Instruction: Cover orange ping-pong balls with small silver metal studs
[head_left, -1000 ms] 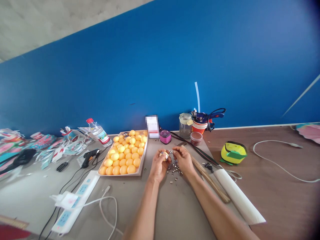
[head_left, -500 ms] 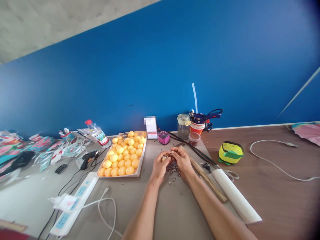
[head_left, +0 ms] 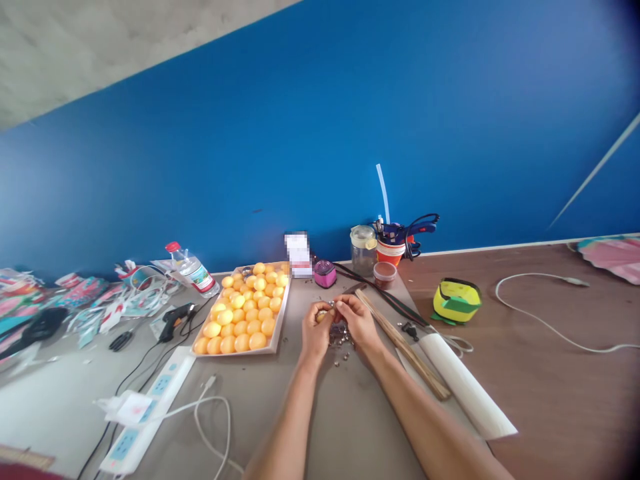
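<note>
My left hand (head_left: 317, 333) is closed around a yellow-orange ball (head_left: 321, 317), mostly hidden by the fingers. It looks like the orange table-tennis balls (head_left: 242, 342) packed in the shallow box (head_left: 275, 339) to the left. Fingertip to fingertip with it, my right hand (head_left: 356, 320) pinches a small shiny silver piece (head_left: 331, 304), too small to name. Just below both hands lies a loose pile of small silver metal pieces (head_left: 342, 335), partly covered by the fingers, with a few strays nearer me.
Thin wooden sticks (head_left: 410, 350) and a white roll (head_left: 467, 387) lie right of my forearm. Behind stand a purple box (head_left: 325, 274), a clear jar (head_left: 363, 252) and a small tub (head_left: 385, 275). Leftward are a power strip (head_left: 145, 413), glue gun (head_left: 175, 320) and bottle (head_left: 197, 273).
The view has shifted slightly, so most things sit a little further left. My hands stay together over the metal pieces, with the fingers slightly rearranged around the ball.
</note>
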`<state>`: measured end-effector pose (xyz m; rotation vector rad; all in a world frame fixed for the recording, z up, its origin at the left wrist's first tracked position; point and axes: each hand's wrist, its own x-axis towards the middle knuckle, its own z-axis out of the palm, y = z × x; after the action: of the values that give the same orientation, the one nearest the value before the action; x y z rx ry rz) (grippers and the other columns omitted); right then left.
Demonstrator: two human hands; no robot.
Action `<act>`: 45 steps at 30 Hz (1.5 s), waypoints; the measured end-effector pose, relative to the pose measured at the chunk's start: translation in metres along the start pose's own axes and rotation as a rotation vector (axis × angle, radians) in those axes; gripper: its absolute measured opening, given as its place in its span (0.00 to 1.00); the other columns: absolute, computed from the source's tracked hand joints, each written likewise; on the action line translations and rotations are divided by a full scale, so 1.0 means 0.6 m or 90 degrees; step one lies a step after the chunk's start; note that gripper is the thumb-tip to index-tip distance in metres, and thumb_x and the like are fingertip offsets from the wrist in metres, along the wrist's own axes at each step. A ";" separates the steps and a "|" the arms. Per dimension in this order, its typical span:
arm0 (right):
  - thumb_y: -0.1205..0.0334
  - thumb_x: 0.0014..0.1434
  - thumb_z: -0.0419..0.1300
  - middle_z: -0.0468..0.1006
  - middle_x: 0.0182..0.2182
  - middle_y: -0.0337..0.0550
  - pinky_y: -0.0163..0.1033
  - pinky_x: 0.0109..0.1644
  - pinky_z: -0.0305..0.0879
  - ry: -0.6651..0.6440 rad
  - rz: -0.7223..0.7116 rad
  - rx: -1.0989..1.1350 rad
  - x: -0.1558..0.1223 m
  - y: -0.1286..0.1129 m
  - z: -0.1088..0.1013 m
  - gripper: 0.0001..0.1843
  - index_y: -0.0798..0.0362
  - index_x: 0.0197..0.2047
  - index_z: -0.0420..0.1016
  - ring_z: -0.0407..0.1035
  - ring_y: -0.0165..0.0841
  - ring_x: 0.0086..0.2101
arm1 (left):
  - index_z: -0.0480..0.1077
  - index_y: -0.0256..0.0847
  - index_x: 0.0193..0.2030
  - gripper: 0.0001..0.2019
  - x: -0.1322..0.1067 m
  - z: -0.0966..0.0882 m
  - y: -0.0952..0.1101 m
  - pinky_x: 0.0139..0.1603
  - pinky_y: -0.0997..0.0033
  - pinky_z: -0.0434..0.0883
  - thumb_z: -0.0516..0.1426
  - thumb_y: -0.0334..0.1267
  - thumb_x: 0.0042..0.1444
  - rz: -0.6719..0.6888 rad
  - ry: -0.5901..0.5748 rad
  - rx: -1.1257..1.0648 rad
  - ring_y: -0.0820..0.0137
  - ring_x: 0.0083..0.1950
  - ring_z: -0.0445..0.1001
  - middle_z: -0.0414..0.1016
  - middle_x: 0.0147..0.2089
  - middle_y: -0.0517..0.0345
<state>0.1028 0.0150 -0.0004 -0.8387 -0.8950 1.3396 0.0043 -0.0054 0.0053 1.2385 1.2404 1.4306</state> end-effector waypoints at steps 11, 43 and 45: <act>0.50 0.46 0.62 0.67 0.16 0.34 0.35 0.26 0.55 -0.063 0.026 -0.069 0.005 0.001 -0.009 0.14 0.53 0.25 0.68 0.59 0.28 0.20 | 0.69 0.37 0.31 0.13 0.004 -0.003 -0.006 0.32 0.74 0.62 0.58 0.46 0.50 -0.032 0.030 -0.116 0.74 0.29 0.66 0.69 0.26 0.61; 0.54 0.48 0.59 0.65 0.21 0.34 0.34 0.31 0.57 -0.091 0.003 -0.093 0.002 0.007 -0.004 0.10 0.52 0.27 0.65 0.60 0.28 0.24 | 0.70 0.43 0.46 0.20 0.004 0.003 0.001 0.49 0.66 0.64 0.65 0.35 0.43 -0.106 -0.032 -0.442 0.70 0.44 0.72 0.74 0.44 0.56; 0.54 0.48 0.59 0.65 0.20 0.34 0.34 0.31 0.57 -0.100 0.010 -0.081 0.000 0.004 -0.003 0.11 0.52 0.27 0.65 0.59 0.28 0.24 | 0.70 0.43 0.47 0.22 0.004 0.002 0.000 0.51 0.66 0.63 0.65 0.34 0.42 -0.105 -0.037 -0.440 0.69 0.46 0.71 0.74 0.45 0.56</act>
<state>0.1034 0.0153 -0.0037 -0.8488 -1.1076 1.3874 0.0053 -0.0030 0.0056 0.6797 0.6865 1.5031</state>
